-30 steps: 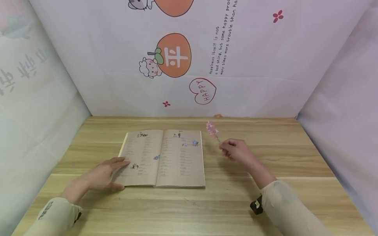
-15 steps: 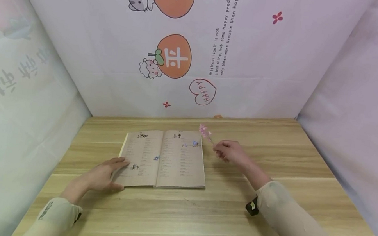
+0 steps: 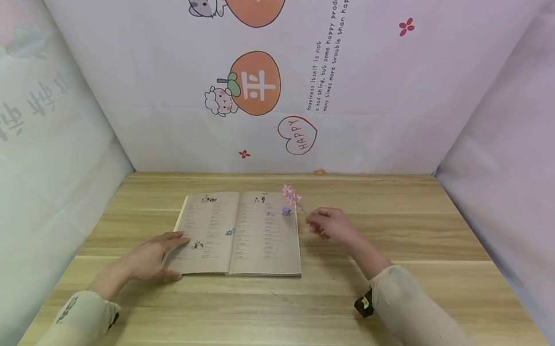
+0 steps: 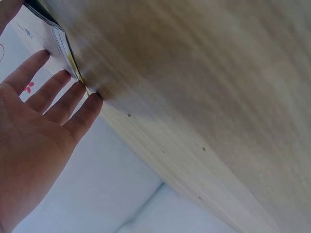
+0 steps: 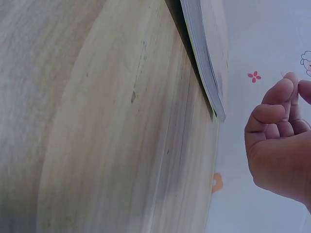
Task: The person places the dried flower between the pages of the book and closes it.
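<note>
An open book (image 3: 269,241) lies on the wooden table with printed text and small drawings on its pages. My left hand (image 3: 150,255) rests on its lower left corner. In the left wrist view, the straight, spread fingers (image 4: 53,94) of that hand touch the page and the book's edge. My right hand (image 3: 334,225) pinches the thin stem of a pink flower sprig (image 3: 291,194) between thumb and fingertips. The blossom overlaps the upper right corner of the right page in the head view. In the right wrist view, the curled right hand (image 5: 277,131) is seen beyond the book's edge, the flower mostly hidden.
The wooden table (image 3: 247,331) extends around the book on every side. Behind it stands a white printed backdrop (image 3: 370,92) with cartoon figures and lettering. Pale cloth walls (image 3: 23,165) close off the left and right sides.
My right hand has moved left with the flower sprig, bringing the blossom from beside the book to over its upper right page corner. The left hand and the book have stayed put.
</note>
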A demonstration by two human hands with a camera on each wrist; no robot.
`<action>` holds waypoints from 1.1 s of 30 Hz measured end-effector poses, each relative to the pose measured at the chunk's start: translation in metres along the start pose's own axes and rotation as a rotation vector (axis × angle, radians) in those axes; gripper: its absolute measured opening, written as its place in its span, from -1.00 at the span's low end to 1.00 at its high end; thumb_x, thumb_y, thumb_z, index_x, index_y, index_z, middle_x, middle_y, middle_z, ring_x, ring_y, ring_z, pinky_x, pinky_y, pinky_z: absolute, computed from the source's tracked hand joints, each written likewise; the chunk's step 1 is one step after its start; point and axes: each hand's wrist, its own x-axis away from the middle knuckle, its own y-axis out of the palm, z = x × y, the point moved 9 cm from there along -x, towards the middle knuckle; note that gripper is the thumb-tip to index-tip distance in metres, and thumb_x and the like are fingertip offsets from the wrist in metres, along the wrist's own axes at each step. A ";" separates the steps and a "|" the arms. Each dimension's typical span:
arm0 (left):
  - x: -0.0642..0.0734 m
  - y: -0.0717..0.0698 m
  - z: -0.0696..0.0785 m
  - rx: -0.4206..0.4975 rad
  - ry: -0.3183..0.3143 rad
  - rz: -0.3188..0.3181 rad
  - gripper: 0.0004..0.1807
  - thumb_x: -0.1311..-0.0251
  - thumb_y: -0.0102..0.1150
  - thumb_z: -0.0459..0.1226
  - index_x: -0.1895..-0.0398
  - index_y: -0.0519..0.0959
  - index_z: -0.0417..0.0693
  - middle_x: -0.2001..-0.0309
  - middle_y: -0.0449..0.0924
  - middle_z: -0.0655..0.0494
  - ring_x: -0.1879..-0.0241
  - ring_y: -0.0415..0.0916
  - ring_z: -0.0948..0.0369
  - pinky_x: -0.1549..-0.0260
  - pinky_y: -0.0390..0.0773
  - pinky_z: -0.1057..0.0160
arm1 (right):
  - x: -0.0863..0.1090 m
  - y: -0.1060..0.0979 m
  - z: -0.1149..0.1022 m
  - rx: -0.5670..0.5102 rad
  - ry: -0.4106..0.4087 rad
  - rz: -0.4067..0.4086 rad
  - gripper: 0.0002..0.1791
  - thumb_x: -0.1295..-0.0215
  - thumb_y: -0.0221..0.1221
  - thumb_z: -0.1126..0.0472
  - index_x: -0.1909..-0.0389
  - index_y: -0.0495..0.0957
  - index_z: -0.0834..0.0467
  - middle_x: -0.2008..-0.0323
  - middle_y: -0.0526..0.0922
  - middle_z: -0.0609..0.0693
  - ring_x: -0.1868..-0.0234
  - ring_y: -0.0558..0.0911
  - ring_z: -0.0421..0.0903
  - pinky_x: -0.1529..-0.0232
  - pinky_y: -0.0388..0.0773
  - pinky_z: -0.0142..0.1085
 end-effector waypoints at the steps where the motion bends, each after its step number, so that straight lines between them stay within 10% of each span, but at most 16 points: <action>1: 0.000 0.000 0.000 0.000 -0.003 -0.001 0.00 0.02 0.48 0.07 -0.48 0.30 -0.10 -0.50 0.17 -0.26 -0.42 0.22 -0.30 -0.37 0.30 -0.27 | 0.000 0.001 0.000 -0.006 0.003 -0.002 -0.68 -0.53 0.00 0.11 0.13 0.61 0.27 0.43 0.60 -0.05 0.41 0.54 -0.15 0.37 0.52 -0.34; 33: 0.000 0.001 -0.003 0.011 -0.021 -0.015 -0.01 0.01 0.48 0.06 -0.48 0.29 -0.08 -0.52 0.15 -0.23 -0.44 0.19 -0.29 -0.38 0.29 -0.27 | -0.009 0.034 -0.007 -0.029 0.024 -0.070 -0.59 -0.49 0.06 0.14 -0.02 0.54 0.45 0.49 0.57 -0.08 0.47 0.52 -0.21 0.41 0.47 -0.37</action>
